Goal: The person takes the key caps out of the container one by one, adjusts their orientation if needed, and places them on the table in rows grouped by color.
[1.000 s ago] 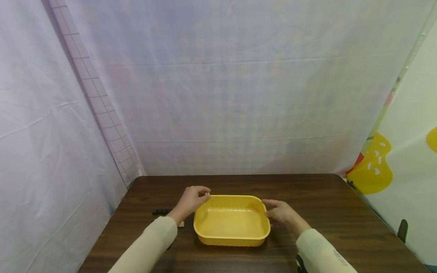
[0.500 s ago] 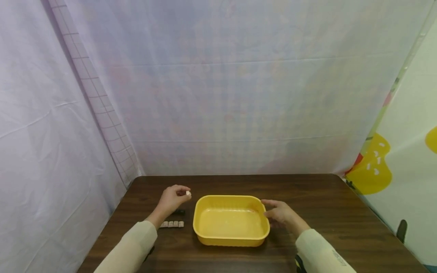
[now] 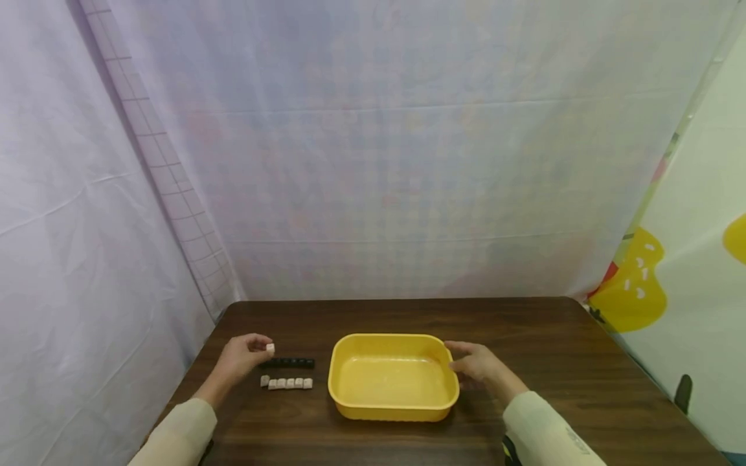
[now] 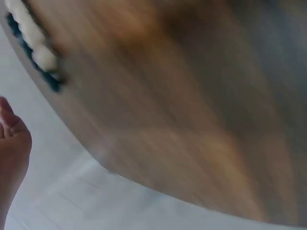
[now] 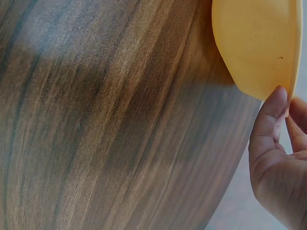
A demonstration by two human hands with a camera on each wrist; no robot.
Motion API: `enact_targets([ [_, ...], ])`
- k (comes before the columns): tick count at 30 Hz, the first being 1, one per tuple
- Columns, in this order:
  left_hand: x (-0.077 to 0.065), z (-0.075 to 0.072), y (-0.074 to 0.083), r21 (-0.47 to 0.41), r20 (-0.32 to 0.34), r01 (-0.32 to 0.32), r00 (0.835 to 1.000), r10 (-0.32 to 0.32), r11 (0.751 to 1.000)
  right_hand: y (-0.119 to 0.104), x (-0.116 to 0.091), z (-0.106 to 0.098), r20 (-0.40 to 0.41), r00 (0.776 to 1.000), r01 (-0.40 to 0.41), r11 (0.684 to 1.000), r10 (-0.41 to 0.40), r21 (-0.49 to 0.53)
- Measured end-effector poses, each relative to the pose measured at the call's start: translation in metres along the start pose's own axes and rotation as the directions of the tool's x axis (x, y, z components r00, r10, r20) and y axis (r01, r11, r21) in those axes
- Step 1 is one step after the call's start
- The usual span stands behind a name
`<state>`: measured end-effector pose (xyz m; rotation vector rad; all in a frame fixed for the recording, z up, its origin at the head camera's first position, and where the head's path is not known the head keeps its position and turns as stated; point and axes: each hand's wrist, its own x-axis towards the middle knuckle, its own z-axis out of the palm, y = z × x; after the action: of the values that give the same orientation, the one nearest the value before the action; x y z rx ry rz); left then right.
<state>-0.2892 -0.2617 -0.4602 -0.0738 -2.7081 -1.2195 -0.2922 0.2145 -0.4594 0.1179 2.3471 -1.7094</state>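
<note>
My left hand point(image 3: 239, 356) pinches a small white cube point(image 3: 270, 348) between thumb and fingertips, above the left part of the table. Beneath and beside it lie a row of dark pieces point(image 3: 294, 362) and, nearer to me, a row of small white cubes point(image 3: 290, 383), the leftmost slightly out of line. My right hand point(image 3: 480, 367) grips the right rim of a yellow rectangular basin point(image 3: 393, 413). In the right wrist view, the thumb point(image 5: 271, 112) presses the basin's wall, with fingers on the other side of the rim. The basin's inside shows nothing in it.
The dark brown wooden table point(image 3: 559, 362) has rounded far corners. A pale curtain point(image 3: 396, 194) hangs behind it, with white cloth point(image 3: 87, 259) on the left. A printed sheet point(image 3: 693, 362) hangs on the right.
My left hand has moved left from the basin's far left corner with the white cube, uncovering the white and dark rows. The right hand stays at the basin's rim.
</note>
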Motion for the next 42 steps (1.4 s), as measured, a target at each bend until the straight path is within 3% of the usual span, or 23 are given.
enact_targets([
  [6, -0.011, -0.018, -0.031, 0.126, 0.059, 0.005, 0.998, -0.013, 0.992, 0.001, 0.001, 0.0, 0.001, 1.0, -0.002, 1.0, 0.002, 0.002],
  [12, -0.016, -0.018, -0.044, 0.151, 0.135, -0.033, 0.991, 0.012, 0.988, 0.002, 0.001, 0.0, 0.003, 1.0, 0.0, 1.0, 0.0, 0.005],
  [20, -0.018, -0.009, -0.045, 0.096, 0.171, -0.011, 0.985, -0.006, 0.995, 0.002, 0.002, 0.0, -0.008, 1.0, -0.007, 1.0, 0.007, 0.006],
  [25, -0.015, -0.007, -0.042, 0.144, 0.177, -0.012, 0.984, -0.014, 0.99, 0.002, 0.002, 0.0, -0.011, 1.0, -0.004, 1.0, 0.004, 0.006],
  [35, -0.014, -0.003, -0.036, 0.19, 0.222, -0.106, 0.973, 0.062, 0.976, 0.002, 0.002, 0.001, -0.014, 1.0, -0.004, 1.0, 0.004, -0.001],
  [42, -0.016, -0.004, -0.038, 0.18, 0.246, -0.132, 0.965, 0.086, 0.975, 0.001, 0.001, 0.001, -0.013, 1.0, -0.004, 1.0, 0.004, 0.0],
])
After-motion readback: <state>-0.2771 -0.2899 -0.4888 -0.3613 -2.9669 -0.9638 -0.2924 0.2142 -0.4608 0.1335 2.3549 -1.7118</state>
